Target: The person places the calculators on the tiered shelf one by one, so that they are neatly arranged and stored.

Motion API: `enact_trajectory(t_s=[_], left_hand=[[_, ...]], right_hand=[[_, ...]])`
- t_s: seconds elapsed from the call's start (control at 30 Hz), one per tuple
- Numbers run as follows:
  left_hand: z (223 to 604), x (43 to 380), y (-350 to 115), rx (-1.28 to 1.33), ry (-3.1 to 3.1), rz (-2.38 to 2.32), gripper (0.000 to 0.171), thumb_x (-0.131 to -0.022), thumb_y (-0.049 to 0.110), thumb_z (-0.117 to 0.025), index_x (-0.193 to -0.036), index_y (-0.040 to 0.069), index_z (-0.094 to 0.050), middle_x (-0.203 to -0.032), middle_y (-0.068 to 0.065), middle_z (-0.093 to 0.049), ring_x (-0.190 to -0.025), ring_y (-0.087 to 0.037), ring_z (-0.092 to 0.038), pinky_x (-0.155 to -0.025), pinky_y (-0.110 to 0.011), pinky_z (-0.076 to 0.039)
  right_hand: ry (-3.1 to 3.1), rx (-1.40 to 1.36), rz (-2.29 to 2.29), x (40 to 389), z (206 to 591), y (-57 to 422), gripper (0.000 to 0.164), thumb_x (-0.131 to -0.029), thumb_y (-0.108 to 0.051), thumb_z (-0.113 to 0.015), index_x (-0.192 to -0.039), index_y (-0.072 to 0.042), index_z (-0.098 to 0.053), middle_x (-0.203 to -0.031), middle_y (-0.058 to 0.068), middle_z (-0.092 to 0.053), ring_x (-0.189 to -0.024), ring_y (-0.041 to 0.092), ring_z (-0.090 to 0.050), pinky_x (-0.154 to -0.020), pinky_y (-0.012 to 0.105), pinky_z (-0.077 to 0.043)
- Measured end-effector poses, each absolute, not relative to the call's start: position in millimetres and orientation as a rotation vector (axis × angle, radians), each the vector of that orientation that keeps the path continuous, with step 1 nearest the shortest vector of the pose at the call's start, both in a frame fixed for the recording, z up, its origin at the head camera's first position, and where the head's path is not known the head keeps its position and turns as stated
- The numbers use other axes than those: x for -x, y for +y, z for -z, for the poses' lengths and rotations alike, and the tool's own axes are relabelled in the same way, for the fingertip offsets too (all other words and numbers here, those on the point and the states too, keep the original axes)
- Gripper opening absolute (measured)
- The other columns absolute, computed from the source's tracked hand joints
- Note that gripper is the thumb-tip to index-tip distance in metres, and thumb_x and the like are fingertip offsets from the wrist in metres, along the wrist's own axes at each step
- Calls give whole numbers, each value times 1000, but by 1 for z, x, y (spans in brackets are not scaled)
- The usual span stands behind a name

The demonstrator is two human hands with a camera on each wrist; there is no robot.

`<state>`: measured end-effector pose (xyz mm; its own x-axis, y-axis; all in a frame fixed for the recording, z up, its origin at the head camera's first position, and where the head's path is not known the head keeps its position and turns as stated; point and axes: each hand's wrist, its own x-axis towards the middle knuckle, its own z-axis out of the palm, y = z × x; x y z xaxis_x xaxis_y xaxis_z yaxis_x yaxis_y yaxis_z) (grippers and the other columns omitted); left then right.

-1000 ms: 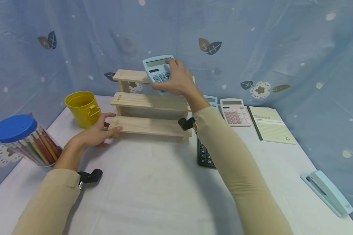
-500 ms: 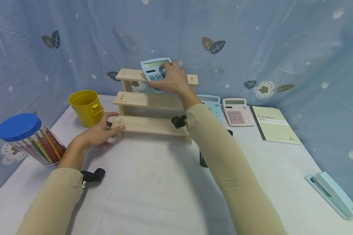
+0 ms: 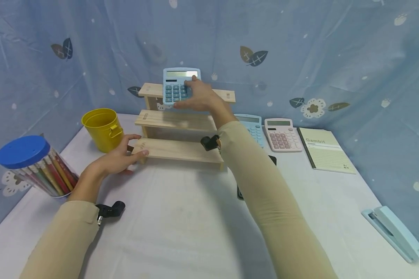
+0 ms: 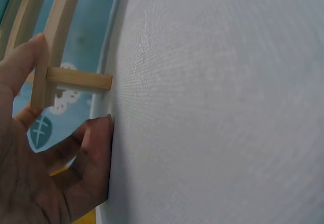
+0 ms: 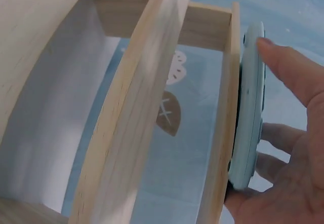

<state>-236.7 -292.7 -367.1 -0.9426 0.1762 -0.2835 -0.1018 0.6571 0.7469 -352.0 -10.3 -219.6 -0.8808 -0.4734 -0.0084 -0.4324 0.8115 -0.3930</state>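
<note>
My right hand [image 3: 203,97] holds a light blue calculator [image 3: 176,88] by its right side, at the top step of a three-step wooden shelf [image 3: 176,119]. In the right wrist view the calculator [image 5: 248,107] lies along the top board, its keys facing away from the wood; I cannot tell whether it bears fully on it. Fingers and thumb are at its edges. My left hand [image 3: 115,158] grips the left end of the bottom step. Its thumb presses the board in the left wrist view, while the lower fingers [image 4: 96,148] curl near the tabletop.
Left of the shelf stand a yellow bucket [image 3: 103,131] and a blue-lidded tub of pencils [image 3: 43,170]. To the right lie a second blue calculator [image 3: 253,126], a pink one [image 3: 283,135], a mostly hidden black one [image 3: 273,159], a notebook [image 3: 324,151] and a stapler [image 3: 394,232].
The right hand has brought the calculator left and slightly down onto the top step area, turning it from tilted to square with the shelf. The left hand keeps its place on the bottom step.
</note>
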Motion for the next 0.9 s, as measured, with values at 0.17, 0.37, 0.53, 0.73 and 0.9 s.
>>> enact_trajectory(t_s=[0.17,0.37,0.53,0.73,0.9], left_hand=[[367,235,-293,-51,2548,-1162,99,-93,70,-59,-162,31,2,-155,-32,-23,-121,-42,-54,-84,-42,-61],[366,234,-292,-46,2544,-1175,99,-93,70,-59,-162,32,2,-155,-31,-24,-122,-42,-54,-85,-43,-61],[367,235,-290,-60,2542,-1187,99,-94,69,-59,-162,31,2,-155,-33,-23,-122,-43,-53,-84,-44,-61],[366,234,-285,-68,2534,-1208,97,-94,68,-60,-161,33,1,-155,-31,-23,-123,-43,-53,-84,-43,-61],[364,234,-283,-72,2530,-1215,96,-94,67,-61,-161,34,0,-155,-31,-23,-123,-44,-52,-84,-44,-61]], right_hand=[[2904,730,677,351,224,-15,92,-92,-54,-71,-164,-16,-28,-172,9,-9,-157,29,-17,-125,43,-25],[2937,769,769,352,229,-22,82,-94,-45,-69,-161,-11,-34,-169,10,-18,-155,26,-24,-123,34,-29],[2946,834,766,354,231,-23,72,-99,-38,-65,-159,-8,-37,-170,10,-21,-157,26,-21,-126,32,-22],[2944,820,752,355,231,-20,72,-101,-39,-65,-160,-11,-36,-171,6,-19,-157,24,-21,-126,33,-21],[2928,820,764,356,231,-17,71,-101,-38,-65,-160,-13,-35,-172,2,-17,-158,22,-19,-127,32,-18]])
